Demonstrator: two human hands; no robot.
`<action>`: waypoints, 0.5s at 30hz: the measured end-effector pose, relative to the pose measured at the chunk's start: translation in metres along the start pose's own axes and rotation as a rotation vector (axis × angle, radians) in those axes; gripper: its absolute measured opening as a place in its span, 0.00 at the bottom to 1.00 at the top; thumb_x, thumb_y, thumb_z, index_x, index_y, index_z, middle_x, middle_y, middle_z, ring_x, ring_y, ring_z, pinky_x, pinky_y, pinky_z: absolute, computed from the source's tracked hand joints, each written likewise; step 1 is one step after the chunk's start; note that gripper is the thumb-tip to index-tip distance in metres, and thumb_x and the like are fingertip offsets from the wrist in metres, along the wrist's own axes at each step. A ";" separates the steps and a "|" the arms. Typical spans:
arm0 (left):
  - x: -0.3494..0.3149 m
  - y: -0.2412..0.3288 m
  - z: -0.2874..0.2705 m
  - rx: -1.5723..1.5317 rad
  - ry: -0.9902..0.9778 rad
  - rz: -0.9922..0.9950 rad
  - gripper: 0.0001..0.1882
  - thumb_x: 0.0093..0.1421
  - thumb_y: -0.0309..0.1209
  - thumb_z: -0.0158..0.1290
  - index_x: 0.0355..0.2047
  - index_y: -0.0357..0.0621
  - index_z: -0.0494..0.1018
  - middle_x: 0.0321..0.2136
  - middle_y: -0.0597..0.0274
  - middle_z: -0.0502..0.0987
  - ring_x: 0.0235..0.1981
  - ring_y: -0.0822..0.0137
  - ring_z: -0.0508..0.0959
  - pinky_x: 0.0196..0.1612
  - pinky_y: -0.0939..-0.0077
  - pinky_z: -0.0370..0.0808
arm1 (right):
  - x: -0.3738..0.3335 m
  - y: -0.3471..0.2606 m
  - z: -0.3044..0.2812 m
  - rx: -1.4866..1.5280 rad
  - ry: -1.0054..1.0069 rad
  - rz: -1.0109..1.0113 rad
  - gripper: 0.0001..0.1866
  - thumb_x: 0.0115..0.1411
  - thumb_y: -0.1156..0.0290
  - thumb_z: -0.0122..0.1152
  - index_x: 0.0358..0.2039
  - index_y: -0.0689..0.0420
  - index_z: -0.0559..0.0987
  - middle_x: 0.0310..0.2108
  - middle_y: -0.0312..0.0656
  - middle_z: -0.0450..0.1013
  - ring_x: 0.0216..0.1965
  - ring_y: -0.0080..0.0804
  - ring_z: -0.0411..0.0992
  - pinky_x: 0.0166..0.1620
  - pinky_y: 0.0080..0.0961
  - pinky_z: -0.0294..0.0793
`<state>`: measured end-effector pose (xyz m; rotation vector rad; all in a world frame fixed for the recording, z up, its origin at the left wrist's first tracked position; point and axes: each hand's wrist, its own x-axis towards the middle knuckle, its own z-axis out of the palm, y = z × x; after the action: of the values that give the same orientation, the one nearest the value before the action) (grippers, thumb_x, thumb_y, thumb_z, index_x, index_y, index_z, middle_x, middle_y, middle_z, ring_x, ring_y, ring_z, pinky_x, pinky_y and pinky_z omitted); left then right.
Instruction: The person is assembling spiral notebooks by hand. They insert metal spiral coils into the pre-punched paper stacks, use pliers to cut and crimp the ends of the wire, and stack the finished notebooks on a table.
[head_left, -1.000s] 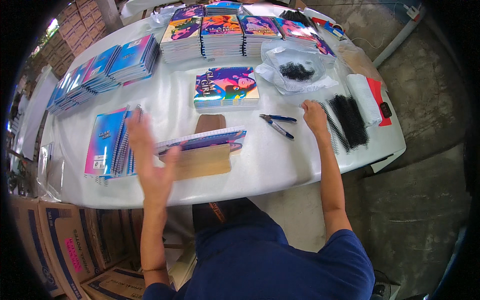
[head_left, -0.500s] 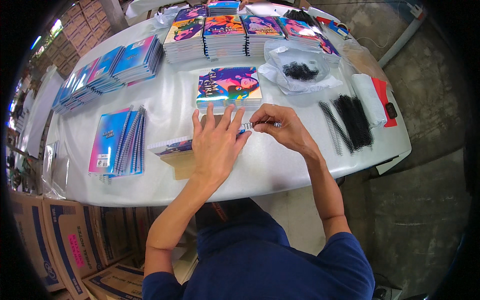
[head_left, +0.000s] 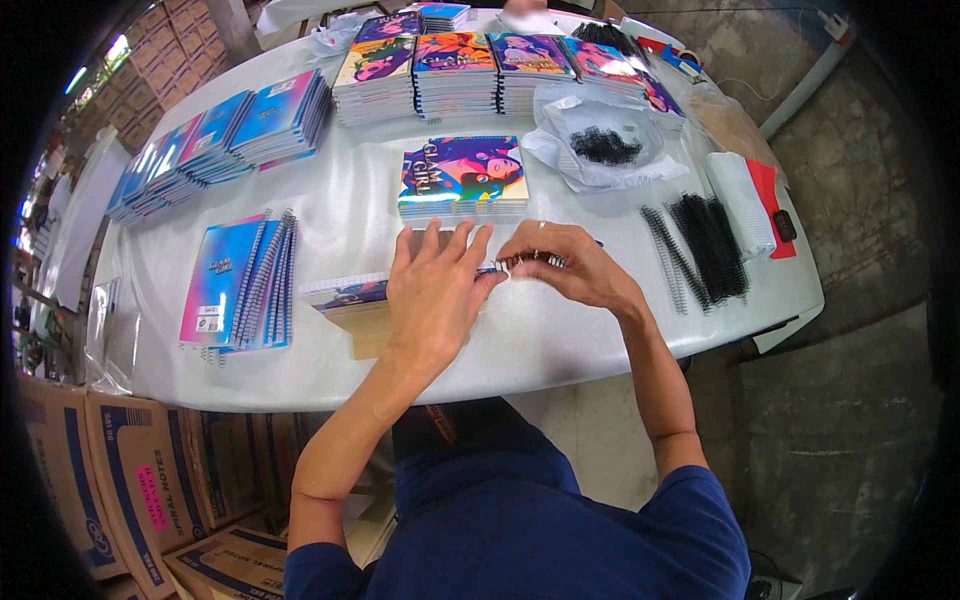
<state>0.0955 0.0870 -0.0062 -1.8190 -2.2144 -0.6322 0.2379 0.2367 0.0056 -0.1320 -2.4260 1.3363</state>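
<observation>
Right grip (head_left: pixel 570 264) holds a coil (head_left: pixel 505 266), left grip (head_left: pixel 436 292) a notebook (head_left: pixel 352 294); wrapping (head_left: pixel 562 168) contains black spirals (head_left: pixel 606 147).

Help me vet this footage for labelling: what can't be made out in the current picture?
- Head view, hidden: the middle of the propped notebook, behind the left hand.
- Head view, hidden: part of the dark coil, behind the right hand.
- Head view, blurred and cut off by the top edge: a pale shape.
</observation>
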 end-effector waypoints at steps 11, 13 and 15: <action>-0.008 0.008 -0.017 0.038 -0.286 0.096 0.32 0.60 0.49 0.51 0.59 0.46 0.65 0.55 0.57 0.72 0.57 0.51 0.70 0.52 0.56 0.70 | 0.044 0.021 -0.031 0.186 -0.647 0.221 0.15 0.68 0.60 0.49 0.36 0.60 0.75 0.26 0.41 0.75 0.26 0.26 0.74 0.29 0.22 0.74; -0.008 0.011 -0.013 0.079 -0.193 0.090 0.31 0.60 0.50 0.50 0.59 0.45 0.66 0.55 0.56 0.72 0.55 0.51 0.71 0.50 0.58 0.72 | 0.067 0.059 -0.023 0.068 -0.529 0.218 0.12 0.65 0.67 0.53 0.41 0.63 0.75 0.41 0.43 0.74 0.36 0.27 0.74 0.39 0.26 0.78; -0.006 0.015 -0.004 0.093 0.084 0.153 0.30 0.61 0.50 0.49 0.58 0.45 0.66 0.55 0.55 0.72 0.53 0.52 0.73 0.48 0.59 0.73 | 0.086 0.116 0.003 -0.237 -0.451 -0.223 0.20 0.57 0.66 0.60 0.50 0.55 0.73 0.47 0.49 0.72 0.54 0.42 0.67 0.57 0.41 0.66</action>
<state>0.1107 0.0821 -0.0020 -1.8576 -1.9944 -0.5556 0.1459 0.3193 -0.0691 0.4109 -2.8597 1.0629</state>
